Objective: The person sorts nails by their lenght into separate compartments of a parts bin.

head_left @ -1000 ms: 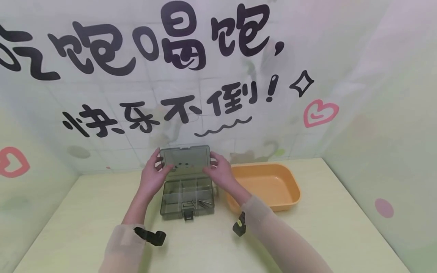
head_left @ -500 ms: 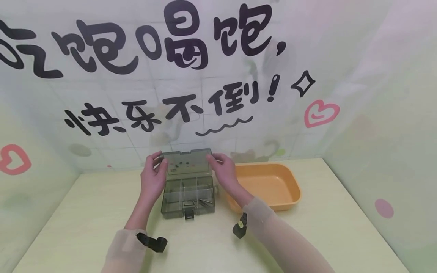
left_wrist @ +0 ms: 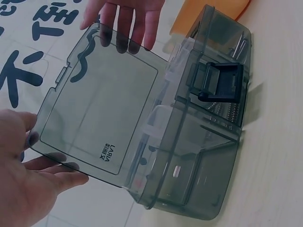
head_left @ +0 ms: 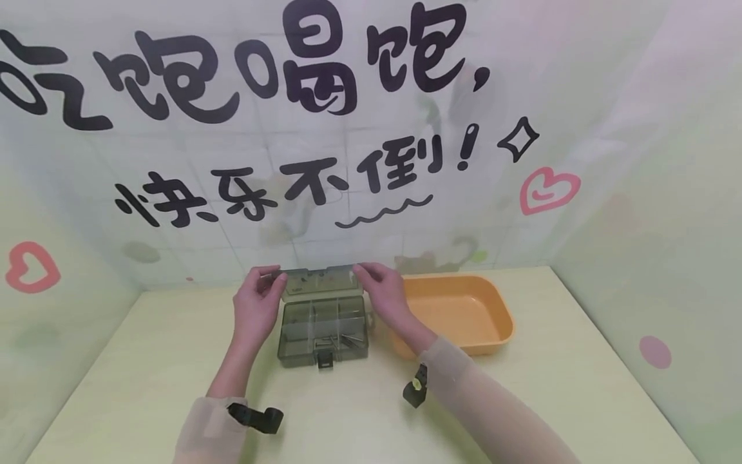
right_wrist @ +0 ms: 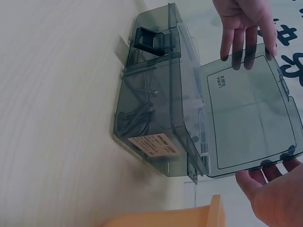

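A smoky, see-through compartment box (head_left: 324, 328) stands on the table with its hinged lid (head_left: 319, 281) raised at the back. My left hand (head_left: 256, 303) pinches the lid's left edge, thumb on one face and fingertips on the other. At the opposite edge, my right hand (head_left: 388, 293) grips the lid likewise. Small printed lettering (left_wrist: 105, 152) shows on the lid in the left wrist view. Several metal screws (head_left: 350, 340) lie in the front compartments. A black latch (head_left: 325, 358) hangs at the box's front. In the right wrist view, a paper label (right_wrist: 155, 144) sticks to the box's side.
An orange tray (head_left: 504, 322) stands right of the box, partly behind the right forearm. The pale table (head_left: 336, 419) meets a printed backdrop (head_left: 324, 238) with black lettering close behind the lid. Each wrist carries a small black camera (head_left: 256, 419).
The lid has swung, so its upper edge sits lower and its face looks shorter in the head view. Both hands have kept hold of it. The view has shifted slightly.
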`<state>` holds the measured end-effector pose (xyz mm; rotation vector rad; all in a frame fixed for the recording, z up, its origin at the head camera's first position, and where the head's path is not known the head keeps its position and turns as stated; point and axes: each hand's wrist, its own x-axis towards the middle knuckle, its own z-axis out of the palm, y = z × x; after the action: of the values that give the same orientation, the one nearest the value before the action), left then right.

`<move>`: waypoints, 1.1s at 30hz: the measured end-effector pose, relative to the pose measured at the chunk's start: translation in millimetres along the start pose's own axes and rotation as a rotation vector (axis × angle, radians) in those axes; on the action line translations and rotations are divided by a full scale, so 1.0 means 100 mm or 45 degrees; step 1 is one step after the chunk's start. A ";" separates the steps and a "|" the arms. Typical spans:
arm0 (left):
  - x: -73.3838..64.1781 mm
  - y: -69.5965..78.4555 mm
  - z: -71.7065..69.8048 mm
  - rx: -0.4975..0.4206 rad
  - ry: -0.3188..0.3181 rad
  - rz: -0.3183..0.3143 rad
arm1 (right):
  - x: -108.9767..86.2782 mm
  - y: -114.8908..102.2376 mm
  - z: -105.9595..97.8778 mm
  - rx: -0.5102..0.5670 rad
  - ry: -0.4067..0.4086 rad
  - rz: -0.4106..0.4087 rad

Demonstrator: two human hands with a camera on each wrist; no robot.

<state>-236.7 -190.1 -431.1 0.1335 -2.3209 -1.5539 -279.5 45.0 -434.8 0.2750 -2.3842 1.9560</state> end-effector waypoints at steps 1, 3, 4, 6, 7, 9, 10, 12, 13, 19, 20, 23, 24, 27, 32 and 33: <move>-0.01 0.00 -0.01 0.011 -0.010 -0.001 | -0.01 -0.01 -0.01 -0.011 -0.009 -0.006; -0.05 0.00 -0.04 0.046 -0.047 -0.004 | -0.04 0.00 -0.02 -0.031 -0.028 -0.013; -0.06 0.00 -0.06 0.062 -0.074 -0.004 | -0.06 0.00 -0.03 -0.046 -0.038 -0.016; -0.10 -0.01 -0.10 0.086 -0.131 0.003 | -0.11 0.00 -0.04 -0.070 -0.056 -0.035; -0.11 -0.02 -0.12 0.093 -0.156 0.004 | -0.14 0.00 -0.03 -0.074 -0.064 -0.043; -0.15 -0.04 -0.14 0.098 -0.187 0.011 | -0.18 -0.01 -0.02 -0.065 -0.076 -0.072; -0.17 -0.04 -0.15 0.097 -0.193 0.012 | -0.21 -0.01 -0.02 -0.068 -0.084 -0.088; -0.21 -0.06 -0.16 0.093 -0.195 0.023 | -0.25 -0.01 -0.01 -0.068 -0.103 -0.123; -0.23 -0.08 -0.16 0.093 -0.193 0.034 | -0.27 -0.01 0.00 -0.080 -0.116 -0.147; -0.34 -0.16 -0.21 0.188 -0.268 0.176 | -0.38 -0.01 -0.02 -0.276 -0.243 -0.296; -0.36 -0.17 -0.22 0.205 -0.292 0.199 | -0.40 -0.01 -0.03 -0.316 -0.268 -0.315; -0.41 -0.18 -0.24 0.250 -0.353 0.252 | -0.43 -0.01 -0.05 -0.428 -0.334 -0.381; -0.43 -0.18 -0.25 0.260 -0.366 0.259 | -0.44 0.00 -0.06 -0.459 -0.353 -0.404; -0.45 -0.17 -0.26 0.304 -0.401 0.283 | -0.46 0.02 -0.05 -0.555 -0.424 -0.469; -0.47 -0.17 -0.29 0.398 -0.478 0.306 | -0.51 0.07 -0.04 -0.719 -0.543 -0.576; -0.48 -0.17 -0.29 0.414 -0.497 0.307 | -0.52 0.09 -0.03 -0.739 -0.560 -0.600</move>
<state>-184.0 -210.1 -447.8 -0.3920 -2.7519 -1.1573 -229.9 55.6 -450.0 1.1893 -2.6605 1.0280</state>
